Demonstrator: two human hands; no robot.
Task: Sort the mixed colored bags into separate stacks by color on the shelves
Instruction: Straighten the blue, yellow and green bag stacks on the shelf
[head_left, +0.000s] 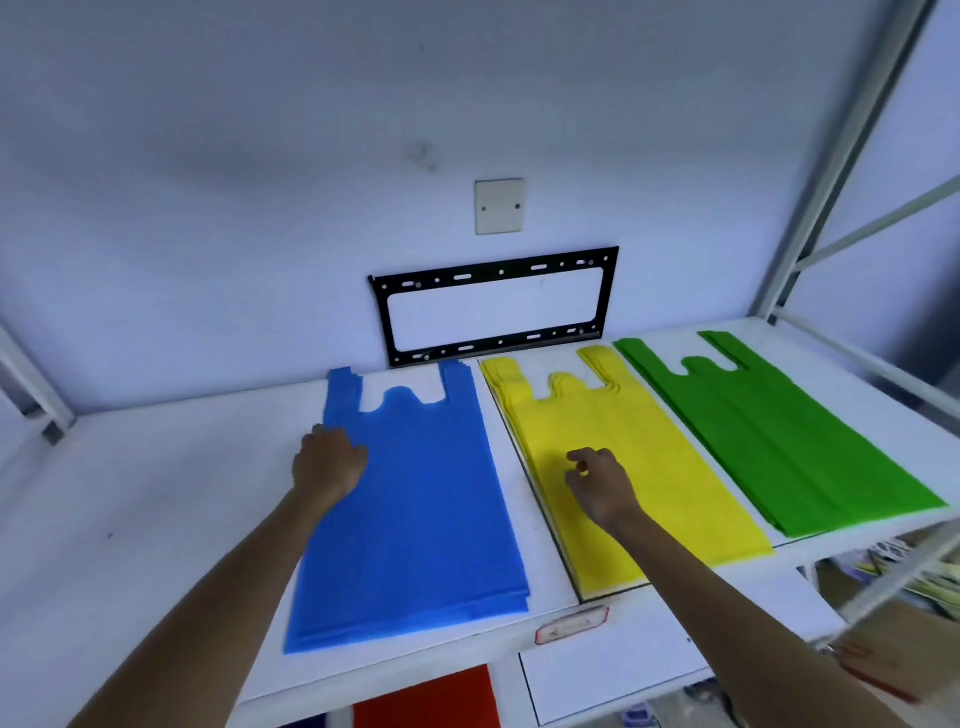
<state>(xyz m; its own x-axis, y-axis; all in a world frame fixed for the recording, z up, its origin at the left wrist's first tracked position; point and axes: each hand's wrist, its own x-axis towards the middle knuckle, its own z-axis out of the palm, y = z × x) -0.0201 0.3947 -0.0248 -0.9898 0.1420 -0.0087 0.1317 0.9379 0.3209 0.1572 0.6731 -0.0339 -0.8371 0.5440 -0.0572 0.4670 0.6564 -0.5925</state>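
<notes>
A stack of flat blue vest-style bags (415, 499) lies on the white shelf (156, 493), beside a yellow stack (639, 467) and a green stack (779, 431) further right. The left hand (328, 462) rests on the blue stack's left edge, fingers curled; the right hand (600, 486) hovers over the yellow stack, fingers loosely bent, holding nothing.

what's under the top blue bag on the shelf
More blue bags: the blue stack shows layered edges at its near end, lying on the white shelf. How many lie beneath is hidden. The left hand rests on its left edge.
</notes>
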